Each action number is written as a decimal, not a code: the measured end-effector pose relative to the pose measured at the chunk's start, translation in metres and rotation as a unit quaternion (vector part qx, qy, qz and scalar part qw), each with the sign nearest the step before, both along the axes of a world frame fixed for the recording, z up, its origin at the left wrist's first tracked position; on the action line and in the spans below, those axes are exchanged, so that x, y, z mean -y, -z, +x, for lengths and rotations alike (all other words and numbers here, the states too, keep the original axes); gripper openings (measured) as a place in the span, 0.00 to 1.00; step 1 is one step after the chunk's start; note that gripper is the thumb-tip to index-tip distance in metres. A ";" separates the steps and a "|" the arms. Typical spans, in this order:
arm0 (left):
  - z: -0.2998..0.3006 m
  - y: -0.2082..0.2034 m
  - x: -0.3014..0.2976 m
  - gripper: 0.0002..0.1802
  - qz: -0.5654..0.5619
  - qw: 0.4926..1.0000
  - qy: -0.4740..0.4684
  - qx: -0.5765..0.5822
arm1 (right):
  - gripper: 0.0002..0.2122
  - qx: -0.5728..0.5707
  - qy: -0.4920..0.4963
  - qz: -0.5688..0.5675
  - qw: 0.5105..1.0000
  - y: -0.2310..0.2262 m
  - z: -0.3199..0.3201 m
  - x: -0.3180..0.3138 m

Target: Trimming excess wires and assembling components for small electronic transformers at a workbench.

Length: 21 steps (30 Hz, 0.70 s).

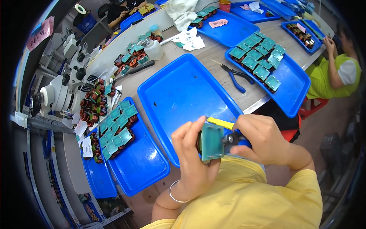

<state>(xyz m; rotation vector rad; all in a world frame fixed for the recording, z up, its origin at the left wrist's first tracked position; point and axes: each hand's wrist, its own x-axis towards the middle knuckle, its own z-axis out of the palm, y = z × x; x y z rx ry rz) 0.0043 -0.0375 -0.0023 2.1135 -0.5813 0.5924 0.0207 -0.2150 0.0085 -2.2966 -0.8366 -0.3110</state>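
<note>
1. Green board, nearest the lens, is raised above the near end of the central tray; its flat face is toward the viewer. Clock directions below are taken from this board.
2. Left hand, at 8 o'clock: fingers and thumb curled closed about the board's left side and lower edge. A bangle rings the wrist.
3. Right hand, at 3 o'clock: closed around a dark tool, whose end lies at the board's right edge; contact cannot be told.
4. Yellow strip, notched, at 1 o'clock, spans between the two hands; which one bears it is unclear.
5. Yellow shirt of the wearer, at 5 o'clock.
6. Central tray, blue, at 11 o'clock.
7. Pliers, blue-handled, at 1 o'clock on the table.
8. Right tray, between 1 and 2 o'clock, bearing rows of board units.
9. Left tray, between 8 and 9 o'clock, similarly loaded at its far end.
10. Coils, heaped, at 10 o'clock; microscope beyond.
11. Co-worker, seated, at 2 o'clock.
</note>
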 end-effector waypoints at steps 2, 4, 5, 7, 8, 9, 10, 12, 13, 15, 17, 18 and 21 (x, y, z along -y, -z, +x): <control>0.003 0.001 0.000 0.42 -0.014 1.000 -0.011 -0.004 | 0.22 0.024 -0.021 0.012 0.999 0.003 -0.005 0.001; 0.004 0.001 -0.001 0.42 -0.028 0.999 -0.017 -0.007 | 0.23 0.027 -0.010 -0.025 0.999 0.006 -0.011 0.000; 0.004 0.001 -0.002 0.42 -0.027 0.999 -0.025 -0.005 | 0.23 0.026 -0.010 -0.025 0.999 0.007 -0.012 0.000; 0.005 0.001 -0.003 0.41 -0.027 0.999 -0.033 -0.005 | 0.23 0.017 -0.004 -0.035 0.999 0.007 -0.014 0.000; 0.005 0.001 -0.003 0.41 -0.021 0.999 -0.035 0.001 | 0.23 0.016 -0.003 -0.035 0.999 0.005 -0.014 0.000; 0.005 0.001 -0.003 0.41 -0.016 0.999 -0.037 0.009 | 0.22 0.024 -0.008 -0.047 0.999 0.001 -0.013 0.000; 0.004 0.001 -0.003 0.41 -0.016 0.999 -0.037 0.008 | 0.21 0.033 -0.012 -0.058 0.998 -0.001 -0.013 -0.001; 0.004 0.001 -0.003 0.41 -0.021 0.999 -0.032 0.005 | 0.22 0.027 -0.002 -0.046 0.999 0.003 -0.014 -0.003; 0.004 0.001 -0.002 0.41 -0.021 0.999 -0.031 0.005 | 0.23 0.022 0.008 -0.035 0.999 0.004 -0.014 -0.004; 0.004 0.001 -0.002 0.41 -0.020 0.999 -0.033 0.012 | 0.23 0.022 0.011 -0.036 0.999 0.003 -0.015 -0.004; 0.004 0.001 -0.001 0.41 -0.021 0.999 -0.032 0.013 | 0.23 0.023 0.013 -0.037 0.999 0.003 -0.016 -0.005; 0.004 0.001 -0.002 0.41 -0.021 0.999 -0.031 0.014 | 0.23 0.023 0.014 -0.039 0.999 0.003 -0.016 -0.005; 0.003 0.003 -0.001 0.41 -0.028 0.999 -0.031 0.004 | 0.23 0.025 0.014 -0.048 0.998 0.001 -0.016 -0.005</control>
